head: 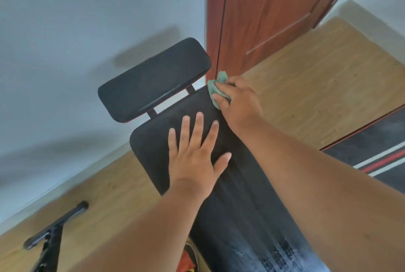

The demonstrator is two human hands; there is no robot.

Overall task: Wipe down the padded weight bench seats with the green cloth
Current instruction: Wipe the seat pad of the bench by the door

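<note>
Presently, the left hand (pixel 195 153) lies flat, palm down, on the long bench pad (pixel 230 184); its 5 fingers (pixel 198 127) are straight and spread, holding nothing; the forearm reaches in from the lower frame. The right hand (pixel 238 100) sits at the pad's far right corner, fingers curled round the green cloth (pixel 215 85), pressing it to the pad edge. 2 black padded sections are visible: the long pad, matte with pale streaks near the camera, and 1 rounded headrest pad (pixel 153 78) beyond it, joined by 2 dark brackets (pixel 152 113). 1 cloth, soft and crumpled. Wood-grain floor (pixel 317 87); reddish-brown door (pixel 263 12); pale wall (pixel 87 19).
</note>
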